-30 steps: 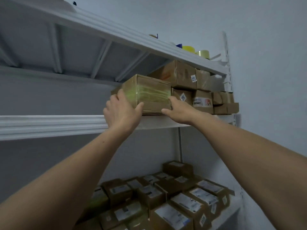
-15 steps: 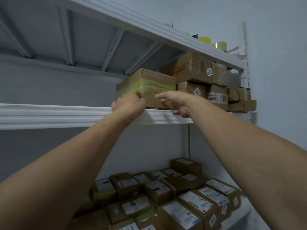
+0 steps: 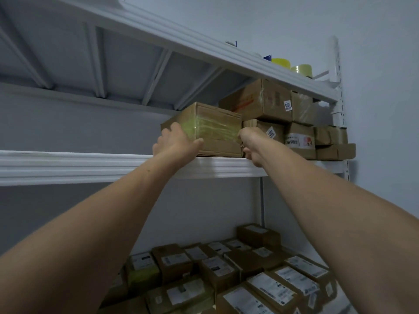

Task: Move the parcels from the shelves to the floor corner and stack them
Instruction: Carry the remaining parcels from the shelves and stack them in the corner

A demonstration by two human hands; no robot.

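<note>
Head view, the only one. The taped parcel (image 3: 217, 130), brown cardboard wrapped in a band of yellow-green tape, sits at the front edge of the middle shelf (image 3: 90, 164), just left of the other boxes there and touching or nearly touching them.

The left hand (image 3: 174, 143) grips its left front corner, with fingers up the left side and the thumb across the lower front. The right hand (image 3: 251, 143) grips the right front edge, its fingers curled into the narrow gap beside the neighbouring box (image 3: 272, 132).

Handling, as a judgement:
- The carton looks stiff, with square corners and no sag.
- It is probably moderate in weight, since both hands are on it.
- The tape band looks glossy and likely slick, so bare cardboard low on the two sides is the better hold, then a palm under the base once it is off the shelf.
- It is above head height, so it could tip toward the face.

Counts:
- Hands: two.
- Taped parcel in hand: one.
- Other parcels stacked to its right on the same shelf: at least six, in two or three layers.
- Labelled parcels on the lower shelf (image 3: 340, 310): more than a dozen; the exact number is unclear because some are cut off.
- Tape rolls (image 3: 281, 62) on the top shelf (image 3: 204, 53), far right: two yellowish ones, with something blue beside them.

The floor corner is not in view.
</note>
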